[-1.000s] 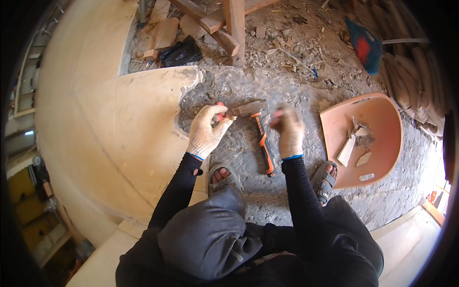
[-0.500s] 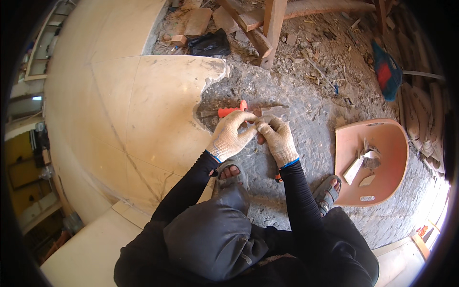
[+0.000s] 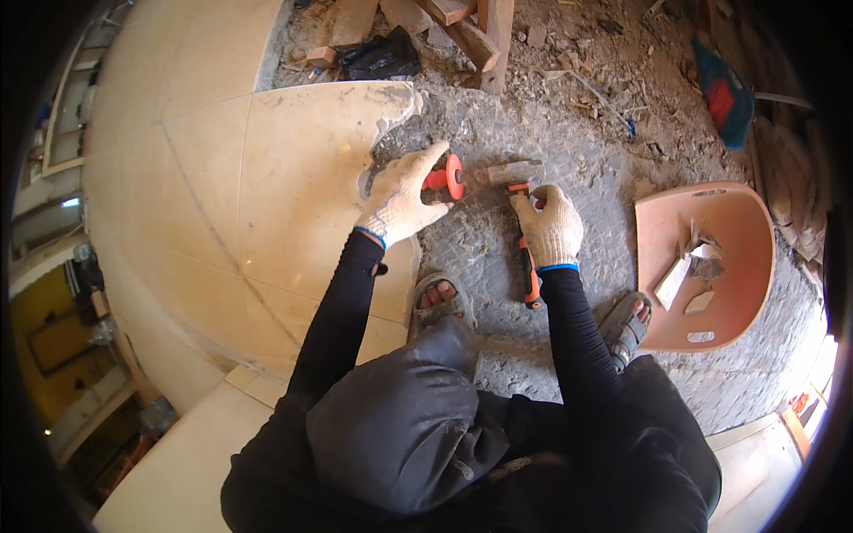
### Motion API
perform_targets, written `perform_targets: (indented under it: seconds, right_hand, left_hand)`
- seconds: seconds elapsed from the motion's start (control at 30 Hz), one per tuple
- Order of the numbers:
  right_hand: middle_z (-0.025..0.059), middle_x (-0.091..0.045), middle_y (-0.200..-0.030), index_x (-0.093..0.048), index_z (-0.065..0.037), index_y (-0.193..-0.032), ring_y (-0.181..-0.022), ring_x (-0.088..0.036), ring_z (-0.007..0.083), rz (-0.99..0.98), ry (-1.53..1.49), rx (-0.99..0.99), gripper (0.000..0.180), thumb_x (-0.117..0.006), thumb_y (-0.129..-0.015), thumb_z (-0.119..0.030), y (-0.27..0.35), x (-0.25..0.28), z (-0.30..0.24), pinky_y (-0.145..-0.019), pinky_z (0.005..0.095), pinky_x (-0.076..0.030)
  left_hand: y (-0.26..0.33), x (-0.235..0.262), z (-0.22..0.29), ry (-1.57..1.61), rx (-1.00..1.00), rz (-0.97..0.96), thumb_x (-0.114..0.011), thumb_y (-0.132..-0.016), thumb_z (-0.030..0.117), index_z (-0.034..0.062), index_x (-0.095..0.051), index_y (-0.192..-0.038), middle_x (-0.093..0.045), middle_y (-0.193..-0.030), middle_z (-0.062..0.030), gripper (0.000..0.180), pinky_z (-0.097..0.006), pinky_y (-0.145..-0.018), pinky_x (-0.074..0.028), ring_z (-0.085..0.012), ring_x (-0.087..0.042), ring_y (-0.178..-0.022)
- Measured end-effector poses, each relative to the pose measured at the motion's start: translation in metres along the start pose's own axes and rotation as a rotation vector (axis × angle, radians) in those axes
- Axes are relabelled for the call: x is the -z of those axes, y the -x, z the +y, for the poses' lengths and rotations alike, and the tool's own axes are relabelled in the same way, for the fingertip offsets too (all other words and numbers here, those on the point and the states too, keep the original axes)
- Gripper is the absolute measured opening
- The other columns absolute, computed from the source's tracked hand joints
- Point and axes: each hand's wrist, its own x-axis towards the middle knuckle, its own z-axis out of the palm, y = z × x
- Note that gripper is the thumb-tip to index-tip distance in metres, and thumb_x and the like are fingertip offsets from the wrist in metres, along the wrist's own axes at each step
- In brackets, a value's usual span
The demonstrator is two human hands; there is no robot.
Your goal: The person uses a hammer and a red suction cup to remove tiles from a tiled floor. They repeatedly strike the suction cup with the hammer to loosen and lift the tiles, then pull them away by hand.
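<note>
In a whitish knit glove with a blue cuff, my left hand (image 3: 400, 191) reaches over a red-handled chisel (image 3: 435, 180) with a round hand guard. Its thumb and forefinger are spread apart either side of the handle; the chisel's blade is hidden under the hand. My right hand (image 3: 557, 229), gloved alike, is curled at the upper handle of a hammer (image 3: 530, 282) lying on the ground. The handle is orange and black, and its dusty grey head (image 3: 514, 172) points toward the chisel. The underside of the right hand's grip is partly hidden.
Large cream floor tiles (image 3: 293, 169) cover the left, ending in a jagged broken edge beside rough grey mortar (image 3: 480, 240). At right stands a pinkish tub (image 3: 746, 293) holding tile shards (image 3: 673, 282). Wooden timbers (image 3: 494, 44), a black bag (image 3: 380, 55) and rubble lie beyond; my sandalled feet are close by.
My hands have parted from fingertips touching each other: the left went left over the chisel, the right moved right onto the hammer handle. The view has shifted slightly.
</note>
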Motion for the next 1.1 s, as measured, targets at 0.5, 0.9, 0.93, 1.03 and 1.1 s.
perform_targets:
  seconds: [0.5,0.9,0.93,1.03,1.1]
  right_hand:
    - [0.0217,-0.078,-0.096,-0.075,0.001,-0.108,-0.095,-0.077,0.0399,-0.296,-0.022,-0.074,0.051,-0.078,-0.081,-0.042,-0.001,-0.005,0.012,-0.087,0.047,-0.059]
    - [0.0108,-0.07,-0.083,-0.068,0.004,-0.107,-0.069,-0.069,0.0267,-0.574,-0.743,-0.395,0.049,-0.083,-0.086,-0.038,0.001,-0.008,0.012,-0.072,0.042,-0.06]
    - [0.012,-0.07,-0.083,-0.068,0.004,-0.109,-0.07,-0.069,0.0307,-0.425,-0.554,-0.261,0.05,-0.084,-0.085,-0.037,0.004,-0.012,0.008,-0.073,0.0439,-0.06]
    - [0.0174,-0.071,-0.096,-0.069,0.001,-0.117,-0.089,-0.069,0.0474,-0.004,-0.112,-0.077,0.053,-0.087,-0.081,-0.033,0.025,-0.028,-0.005,-0.086,0.0519,-0.058]
    - [0.0165,-0.069,-0.112,-0.074,-0.005,-0.121,-0.104,-0.067,0.0433,0.269,-0.031,0.046,0.049,-0.085,-0.081,-0.031,0.048,-0.04,-0.012,-0.094,0.0501,-0.054]
  left_hand:
    - [-0.01,-0.02,-0.053,0.291,0.063,0.147,-0.086,-0.089,0.022,0.0073,-0.073,-0.118,-0.076,-0.115,-0.008,0.035,-0.04,-0.09,-0.058,-0.0258,-0.073,-0.105]
    - [0.019,-0.027,-0.049,0.955,0.469,0.208,-0.073,-0.1,0.011,0.001,-0.069,-0.116,-0.068,-0.089,-0.0018,0.019,-0.028,-0.075,-0.052,-0.012,-0.063,-0.08]
    - [0.018,-0.028,-0.047,0.94,0.481,0.179,-0.074,-0.1,0.013,0.0011,-0.071,-0.115,-0.067,-0.088,-0.0014,0.02,-0.028,-0.072,-0.05,-0.0111,-0.061,-0.077]
    - [0.014,-0.033,-0.04,0.88,0.516,0.085,-0.078,-0.099,0.018,0.0016,-0.075,-0.114,-0.066,-0.084,-0.0005,0.022,-0.027,-0.06,-0.044,-0.0085,-0.056,-0.067]
    - [0.012,-0.038,-0.032,0.854,0.494,0.144,-0.08,-0.099,0.022,0.0032,-0.075,-0.111,-0.063,-0.079,0.0007,0.022,-0.027,-0.054,-0.039,-0.0075,-0.052,-0.061]
